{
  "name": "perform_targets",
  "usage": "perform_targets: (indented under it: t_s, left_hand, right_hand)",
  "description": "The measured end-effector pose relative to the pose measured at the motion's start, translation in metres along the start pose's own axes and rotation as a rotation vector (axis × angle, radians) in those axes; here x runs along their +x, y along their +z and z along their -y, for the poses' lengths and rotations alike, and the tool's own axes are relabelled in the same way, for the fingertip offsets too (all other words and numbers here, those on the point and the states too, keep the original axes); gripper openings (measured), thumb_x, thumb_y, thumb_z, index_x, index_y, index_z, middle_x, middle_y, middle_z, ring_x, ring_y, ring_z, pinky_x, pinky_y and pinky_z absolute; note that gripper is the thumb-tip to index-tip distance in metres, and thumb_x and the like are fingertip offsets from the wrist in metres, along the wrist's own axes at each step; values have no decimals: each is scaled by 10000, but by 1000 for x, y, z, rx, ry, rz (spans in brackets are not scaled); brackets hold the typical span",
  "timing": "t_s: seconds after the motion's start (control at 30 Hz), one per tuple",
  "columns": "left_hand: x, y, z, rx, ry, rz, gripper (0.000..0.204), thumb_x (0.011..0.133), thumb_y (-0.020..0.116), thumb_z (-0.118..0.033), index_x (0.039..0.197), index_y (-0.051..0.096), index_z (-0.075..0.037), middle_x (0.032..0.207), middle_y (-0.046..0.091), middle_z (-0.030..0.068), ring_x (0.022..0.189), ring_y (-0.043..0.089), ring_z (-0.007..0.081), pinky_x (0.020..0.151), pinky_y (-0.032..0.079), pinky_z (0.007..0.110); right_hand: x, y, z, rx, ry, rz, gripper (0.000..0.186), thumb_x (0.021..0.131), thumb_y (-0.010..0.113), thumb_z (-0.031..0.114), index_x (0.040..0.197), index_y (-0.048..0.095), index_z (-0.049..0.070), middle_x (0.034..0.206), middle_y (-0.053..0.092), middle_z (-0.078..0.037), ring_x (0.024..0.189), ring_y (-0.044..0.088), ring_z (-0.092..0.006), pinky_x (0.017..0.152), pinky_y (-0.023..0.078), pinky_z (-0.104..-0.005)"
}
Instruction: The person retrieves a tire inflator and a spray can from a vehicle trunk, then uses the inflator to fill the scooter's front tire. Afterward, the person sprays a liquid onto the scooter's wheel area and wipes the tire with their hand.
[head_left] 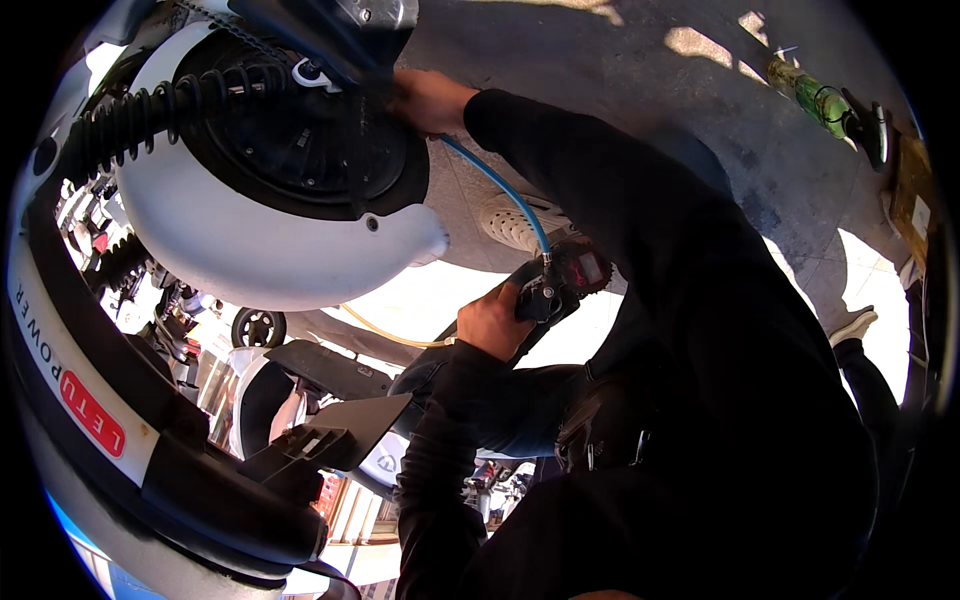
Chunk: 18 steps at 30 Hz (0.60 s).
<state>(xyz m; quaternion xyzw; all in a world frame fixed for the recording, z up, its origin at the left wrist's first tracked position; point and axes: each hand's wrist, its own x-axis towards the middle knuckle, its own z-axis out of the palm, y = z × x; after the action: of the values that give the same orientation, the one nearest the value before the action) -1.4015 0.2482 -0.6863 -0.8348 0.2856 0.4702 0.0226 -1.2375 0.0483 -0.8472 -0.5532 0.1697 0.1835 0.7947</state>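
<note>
My left hand [490,322] is closed round a black tyre inflator gun [540,298] with a round dial gauge [585,268]. A blue air hose [505,185] curves up from the gun to my right hand [432,102], at the edge of a scooter's black wheel [300,130]. The right hand's fingers are bent round the hose end; their tips are hidden behind a dark part of the scooter. A white mudguard [250,260] curves round the wheel. A yellowish hose [385,335] leads towards the gun from the left.
A black coil-spring shock absorber [140,115] crosses beside the wheel. The scooter's black and white rear body [90,390] fills the left side. A green bottle [815,98] lies on the ground at upper right. A pale perforated shoe [515,222] shows beneath the blue hose.
</note>
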Motion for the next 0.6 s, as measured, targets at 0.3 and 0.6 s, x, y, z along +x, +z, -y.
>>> perform_targets:
  t_s: [0.3, 0.6]
  left_hand:
    - [1, -7, -5, 2, 7, 67, 450, 698, 790, -248, 1074, 640, -50, 988, 677, 131, 832, 703, 339, 727, 578, 433]
    - [3, -7, -5, -14, 12, 23, 347, 689, 778, -241, 964, 648, -73, 881, 675, 113, 785, 689, 347, 681, 554, 451]
  right_hand:
    - [-4, -4, -2, -59, -80, -34, 412, 976, 561, 113, 1386, 516, 99, 1166, 685, -221, 1015, 690, -378, 845, 558, -460]
    - [7, 2, -23, -119, -223, -129, 388, 913, 619, 146, 1288, 561, 65, 1107, 676, -268, 1075, 635, -442, 912, 507, -499]
